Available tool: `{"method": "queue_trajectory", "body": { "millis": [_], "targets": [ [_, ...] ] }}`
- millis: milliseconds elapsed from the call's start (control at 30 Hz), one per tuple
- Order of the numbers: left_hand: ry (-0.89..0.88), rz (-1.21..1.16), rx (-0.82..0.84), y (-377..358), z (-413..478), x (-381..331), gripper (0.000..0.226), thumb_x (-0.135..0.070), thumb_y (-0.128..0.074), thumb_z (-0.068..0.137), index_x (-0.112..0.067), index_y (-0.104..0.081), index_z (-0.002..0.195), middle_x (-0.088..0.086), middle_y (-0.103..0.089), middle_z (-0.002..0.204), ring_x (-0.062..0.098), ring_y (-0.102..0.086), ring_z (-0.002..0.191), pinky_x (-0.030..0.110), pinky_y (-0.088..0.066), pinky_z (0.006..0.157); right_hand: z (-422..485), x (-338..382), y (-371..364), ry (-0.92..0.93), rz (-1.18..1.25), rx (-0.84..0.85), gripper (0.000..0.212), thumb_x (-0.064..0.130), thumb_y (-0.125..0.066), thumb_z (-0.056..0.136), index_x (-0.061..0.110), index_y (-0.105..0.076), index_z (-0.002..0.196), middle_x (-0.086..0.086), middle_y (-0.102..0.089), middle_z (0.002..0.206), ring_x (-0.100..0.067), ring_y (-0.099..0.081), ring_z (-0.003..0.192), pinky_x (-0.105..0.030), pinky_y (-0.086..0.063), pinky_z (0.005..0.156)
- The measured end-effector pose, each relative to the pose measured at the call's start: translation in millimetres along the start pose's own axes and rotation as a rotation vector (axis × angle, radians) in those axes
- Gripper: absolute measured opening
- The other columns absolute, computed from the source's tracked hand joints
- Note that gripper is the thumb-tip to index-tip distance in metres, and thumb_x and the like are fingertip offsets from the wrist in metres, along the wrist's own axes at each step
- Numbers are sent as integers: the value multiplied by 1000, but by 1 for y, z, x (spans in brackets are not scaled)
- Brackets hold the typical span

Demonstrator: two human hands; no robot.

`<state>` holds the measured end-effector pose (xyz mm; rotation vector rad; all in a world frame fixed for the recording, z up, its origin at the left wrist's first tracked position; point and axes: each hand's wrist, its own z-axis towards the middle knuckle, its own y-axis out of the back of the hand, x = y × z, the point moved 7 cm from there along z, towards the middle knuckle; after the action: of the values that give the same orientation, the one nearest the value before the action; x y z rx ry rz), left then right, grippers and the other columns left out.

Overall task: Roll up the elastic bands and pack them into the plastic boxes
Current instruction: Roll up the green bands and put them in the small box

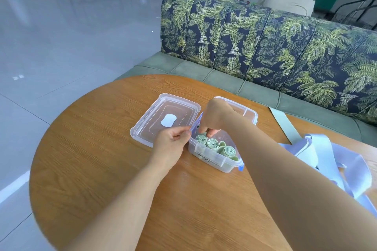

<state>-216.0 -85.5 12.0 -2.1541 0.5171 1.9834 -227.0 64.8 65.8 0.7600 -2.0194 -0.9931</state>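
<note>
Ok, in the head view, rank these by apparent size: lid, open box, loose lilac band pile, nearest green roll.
1. Lilac band pile, though it is nearer the camera and cut off by the frame.
2. Lid and open box: about alike. The right hand hides part of the box, so unranked.
3. Nearest green roll.

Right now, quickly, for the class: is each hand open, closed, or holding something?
Left hand: fingers pinch the rim of the box.
Right hand: fingers grip a green rolled band inside the box.
</note>
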Motion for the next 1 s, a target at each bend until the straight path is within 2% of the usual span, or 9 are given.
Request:
{"method": "queue_trajectory", "body": {
  "millis": [100,233,400,500,600,667,733,900,1000],
  "targets": [
    [4,1,3,0,0,0,25,-19,-60,94,-16,-67,118,-14,-67,101,-9,-58,94,11,-44,81,-6,7,-3,-10,-264,28,45,24,-70,82,13,-52,42,10,-52,32,4,-44,27,-20,-39,51],
    [8,-7,2,1,0,0,23,-20,-60,94,-17,-68,116,-11,-68,106,-2,-61,99,15,-44,84,-10,9,-4,-10,-352,47,43,30,-70,83,16,-50,47,11,-53,34,5,-41,24,-21,-37,51],
    [5,-5,5,1,-1,-2,24,-19,-60,94,-15,-67,117,-8,-69,109,2,-61,101,17,-44,86,-8,11,-3,8,-267,28,45,21,-73,81,12,-52,41,9,-55,35,2,-47,29,-21,-41,52],
    [-1,4,10,1,-1,-3,25,-20,-60,94,-15,-67,118,-7,-68,110,2,-61,101,16,-44,85,-6,6,2,18,-39,3,56,-3,-72,76,16,-55,26,4,-52,32,-11,-60,42,-20,-51,46],
    [-2,5,11,1,-2,-3,26,-19,-59,94,-15,-66,119,-8,-68,109,1,-61,101,13,-44,82,-8,5,-3,-29,-54,28,30,5,-75,78,7,-63,50,4,-55,34,-11,-60,43,-20,-49,47],
    [3,7,10,1,-2,-2,26,-20,-60,94,-15,-66,119,-7,-68,111,3,-61,104,16,-45,86,-11,6,-6,-58,-190,27,33,26,-76,79,11,-52,61,7,-57,37,-2,-53,32,-21,-42,48],
    [10,15,7,1,-2,-1,26,-21,-60,94,-16,-66,119,-7,-68,112,5,-61,105,20,-44,90,-10,7,-7,-54,-211,17,36,34,-76,78,12,-52,63,8,-58,39,0,-50,29,-22,-41,49],
    [27,21,1,1,-1,-2,25,-21,-59,94,-17,-67,118,-7,-68,110,6,-61,104,20,-43,86,-15,6,-4,-53,-167,18,33,29,-78,76,11,-52,67,6,-60,40,-1,-52,32,-19,-39,45],
    [39,24,4,1,-2,-2,24,-22,-59,94,-19,-67,118,-10,-67,105,4,-60,102,18,-42,81,-13,0,-3,-59,44,45,21,8,-76,76,6,-56,73,0,-61,42,-13,-63,49,-25,-53,48]
  ]
}}
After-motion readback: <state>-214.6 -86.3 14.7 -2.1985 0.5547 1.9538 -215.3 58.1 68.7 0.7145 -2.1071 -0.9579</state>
